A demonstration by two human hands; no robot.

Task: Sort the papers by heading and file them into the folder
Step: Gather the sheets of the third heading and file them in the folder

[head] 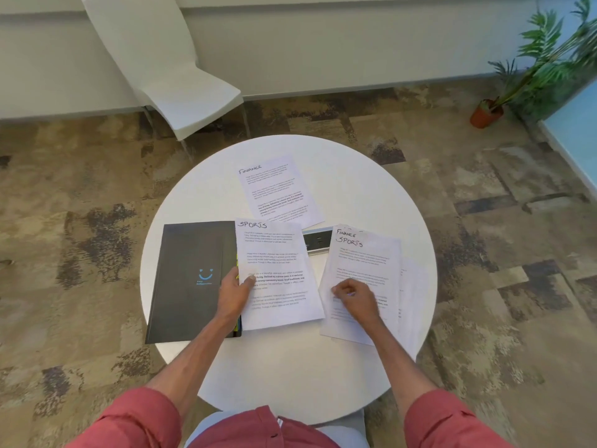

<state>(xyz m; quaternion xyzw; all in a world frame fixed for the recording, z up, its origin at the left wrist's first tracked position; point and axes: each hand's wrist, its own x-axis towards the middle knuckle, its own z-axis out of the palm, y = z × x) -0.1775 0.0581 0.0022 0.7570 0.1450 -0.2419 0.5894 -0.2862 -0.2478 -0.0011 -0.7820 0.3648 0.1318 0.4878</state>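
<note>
- the round white counter (290, 376) carries a dark grey card folder (190, 279) on its left side, lying shut and flat, with its near corner jutting past the rim.
- the white printed sports sheet (277, 253) lies just right of the folder, its left edge over the folder's right edge. a white printed finance sheet (277, 189) lies further back, angled. a loose white paper stack (365, 260) sits on the right, fanned, with both headings showing at its top.
- the left grip (234, 292) is at the sports sheet's left edge, thumb on top and fingers seemingly tucked beneath, pinching it.
- the right grip (353, 297) rests curled on the paper stack; i cannot tell whether it pinches a sheet or only presses.
- to my eye these sheets are featherlight, limp and slick on each other. taken by one corner they would droop and crease, so a hold along a long edge looks safest, with the thumb peeling one sheet off.
- the folder looks stiff enough to lift by its spine or open edge.
- the stack's right side lies near the rim, and a careless push could slide sheets off.
- a silver-and-black socket strip (318, 240) sits between the sheets at mid-counter, and an edge might catch on it.
- open room lies at the near side and the far left. a white plastic chair (181, 92) stands well apart behind.
</note>
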